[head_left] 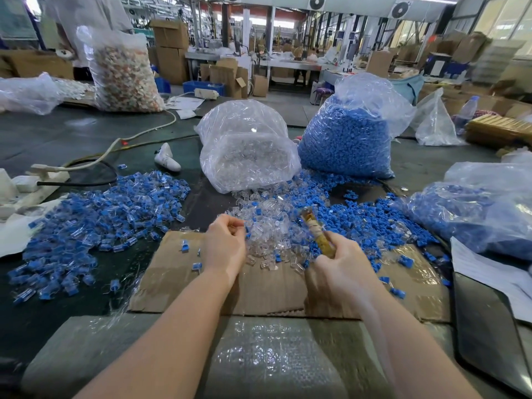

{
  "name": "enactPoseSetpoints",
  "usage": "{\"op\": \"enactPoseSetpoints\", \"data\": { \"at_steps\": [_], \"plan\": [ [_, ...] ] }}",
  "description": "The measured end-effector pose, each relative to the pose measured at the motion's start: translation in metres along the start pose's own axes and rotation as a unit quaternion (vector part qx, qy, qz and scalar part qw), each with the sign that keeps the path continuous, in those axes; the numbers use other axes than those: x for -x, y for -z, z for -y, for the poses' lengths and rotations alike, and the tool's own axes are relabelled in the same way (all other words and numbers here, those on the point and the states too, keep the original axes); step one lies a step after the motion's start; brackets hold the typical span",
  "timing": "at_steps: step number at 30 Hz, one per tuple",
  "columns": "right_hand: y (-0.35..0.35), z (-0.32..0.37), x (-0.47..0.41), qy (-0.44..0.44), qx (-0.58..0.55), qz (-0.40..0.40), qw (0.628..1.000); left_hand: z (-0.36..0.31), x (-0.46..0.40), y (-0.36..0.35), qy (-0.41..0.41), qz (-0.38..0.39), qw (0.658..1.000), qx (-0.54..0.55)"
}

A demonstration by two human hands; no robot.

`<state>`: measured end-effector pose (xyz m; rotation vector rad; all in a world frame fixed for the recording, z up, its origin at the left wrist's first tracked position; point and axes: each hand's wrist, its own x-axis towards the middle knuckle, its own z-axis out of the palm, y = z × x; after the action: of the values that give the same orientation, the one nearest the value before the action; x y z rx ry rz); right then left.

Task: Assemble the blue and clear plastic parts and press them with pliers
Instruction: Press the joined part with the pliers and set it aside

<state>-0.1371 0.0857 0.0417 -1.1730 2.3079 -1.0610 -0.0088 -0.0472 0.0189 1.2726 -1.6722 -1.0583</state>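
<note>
Blue and clear plastic loose parts (276, 226) lying heaped at the middle of the surface, just beyond the cardboard sheet (276, 286), being worked through with much left to do. Left hand (226, 244) curling at the near edge of that heap, fingertips closing on something small at its far side, probably one blue or clear piece, though too small to tell which. Right hand (338, 262) gripping the yellowish handles of the pliers (315, 230), tool pointing up and away over the heap, jaws hidden among the parts, so pressing or not cannot be told. Judging by this, picking and fitting a piece, with pressing yet to come for it. Spreading off to the left, a broad pile of joined blue-and-clear pieces (95, 226), apparently the finished lot and already large. Standing behind the heap, a bag of clear parts (247, 148) and a bag of blue parts (345, 139), both holding plenty, with another bag of blue (475, 214) lying at the right. Remaining stock looking greater than the finished pile, so likely less than half done.
</note>
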Motion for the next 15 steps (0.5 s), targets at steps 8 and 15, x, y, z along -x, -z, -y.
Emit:
{"op": "enactPoseSetpoints", "data": {
  "at_steps": [8,15],
  "plan": [
    [0.009,-0.032,-0.012,-0.111,0.303,-0.097,0.941,0.03,-0.019,0.038,-0.077,-0.095,0.94,-0.319],
    [0.003,-0.045,-0.017,-0.123,0.364,-0.104,0.917,0.036,-0.017,0.037,-0.067,-0.078,0.922,-0.374]
  ]
}}
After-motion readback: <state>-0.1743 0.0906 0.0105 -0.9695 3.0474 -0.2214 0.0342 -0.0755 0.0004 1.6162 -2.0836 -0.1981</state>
